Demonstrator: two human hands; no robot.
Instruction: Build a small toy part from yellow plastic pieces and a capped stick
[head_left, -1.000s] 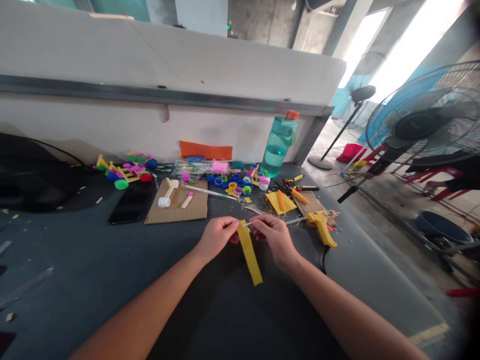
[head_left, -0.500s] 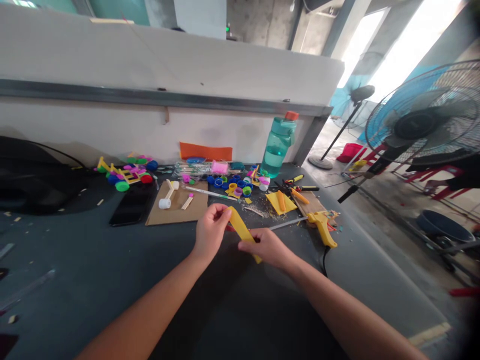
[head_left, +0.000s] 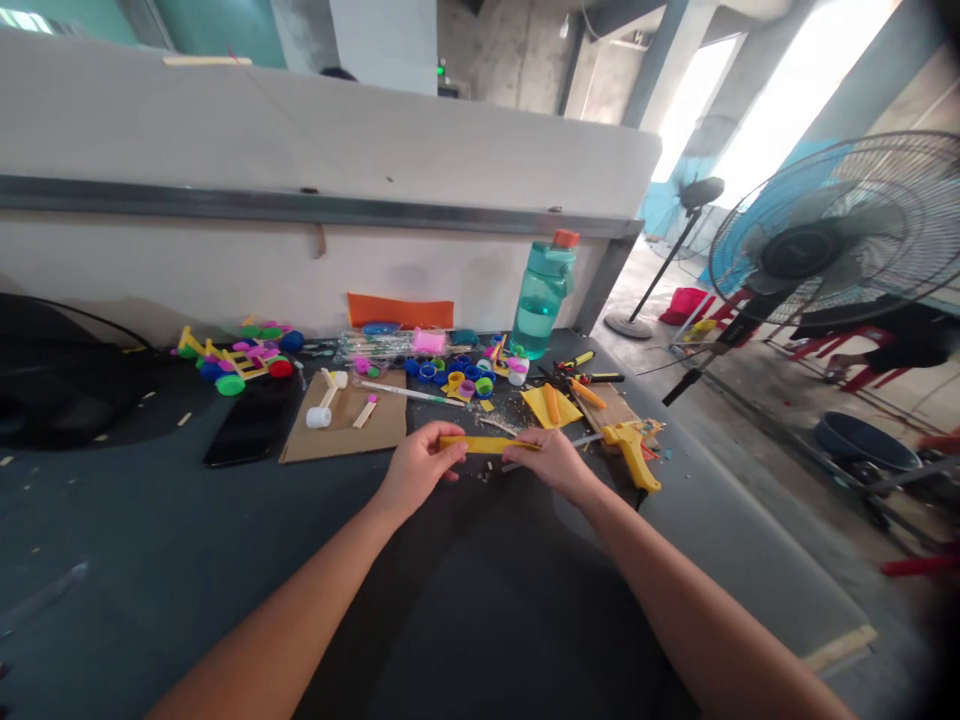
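Between my two hands a narrow yellow strip, paper or foam by its look, is stretched roughly level above the dark table. My left hand pinches its left end between thumb and fingers. At the other end, my right hand grips the strip with the fingers closed. A grey metal ruler or blade lies partly behind my right hand. Just beyond the hands are wood crumbs and a yellow sheet with an orange-handled cutter on it.
A yellow glue gun lies to the right, near pliers. Bottle caps cluster at the back beside a teal water bottle. Leftward are cardboard with small stick pieces, a black phone and colourful wheeled models.
The yellow strip has turned from a steep slant to nearly level. My right hand has moved up and now holds its right end. The camera view has shifted slightly.
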